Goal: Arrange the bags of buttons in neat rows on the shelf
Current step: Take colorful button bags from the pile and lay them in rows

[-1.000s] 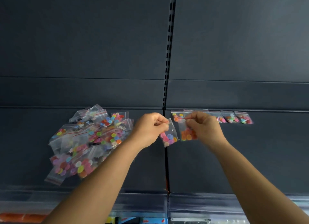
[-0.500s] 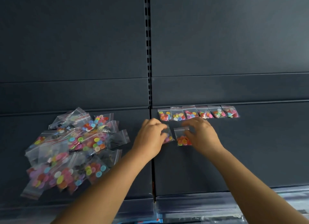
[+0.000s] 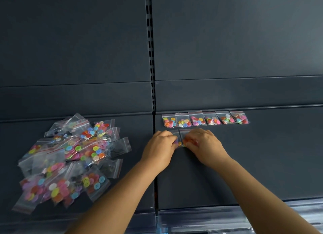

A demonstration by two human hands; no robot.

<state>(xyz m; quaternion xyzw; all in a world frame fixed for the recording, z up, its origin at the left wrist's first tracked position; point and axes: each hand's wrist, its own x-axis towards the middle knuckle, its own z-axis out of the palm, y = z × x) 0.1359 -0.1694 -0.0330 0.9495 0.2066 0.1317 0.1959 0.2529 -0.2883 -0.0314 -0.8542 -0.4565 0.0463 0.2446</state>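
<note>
Several small clear bags of coloured buttons stand in a neat row [image 3: 205,119] at the back of the dark shelf [image 3: 262,155], right of the centre seam. Just in front of the row's left end lie two more bags side by side. My left hand [image 3: 160,149] holds the left bag [image 3: 176,137] with bent fingers. The right bag [image 3: 185,135] is held the same way by my right hand [image 3: 206,145]. Both hands cover most of these two bags. A loose heap of button bags [image 3: 70,160] sits on the left half of the shelf.
A slotted upright rail [image 3: 150,58] runs down the dark back panel and meets the seam between the two shelf halves. Bare shelf lies right of and in front of the row. The shelf's clear front strip [image 3: 201,219] runs along the near edge.
Both hands came down from in front of the shelf and laid the two bags flat just in front of the row. They have since drawn together over the bags.
</note>
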